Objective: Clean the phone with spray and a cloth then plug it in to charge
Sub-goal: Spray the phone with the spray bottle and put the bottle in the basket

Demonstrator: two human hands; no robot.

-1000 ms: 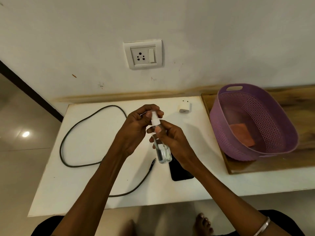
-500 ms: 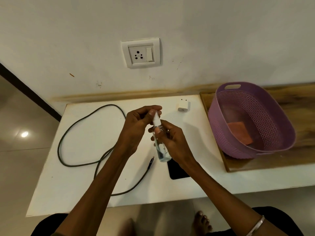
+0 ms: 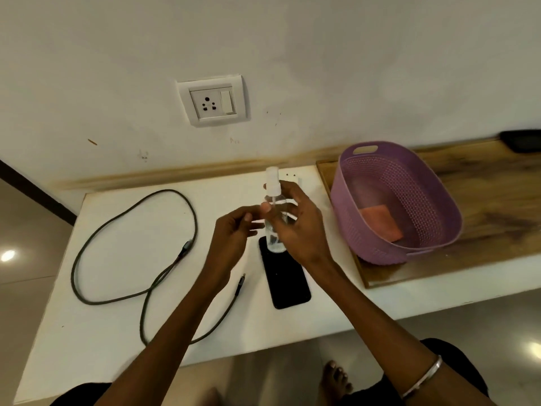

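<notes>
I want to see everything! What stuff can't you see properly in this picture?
Head view only:
- Charger adapter: mostly hidden behind the spray bottle and right hand.
- Phone: top end covered by the bottle.
- Dark object at the right edge: cut off.
- Left hand: blurred.

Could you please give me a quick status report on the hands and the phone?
Right hand grips spray bottle above phone. Left hand beside it, holding nothing visible. Phone flat on table, unplugged. Cloth in basket. Nothing in the way.

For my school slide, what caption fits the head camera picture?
Right hand holds a spray bottle above the phone.
</notes>
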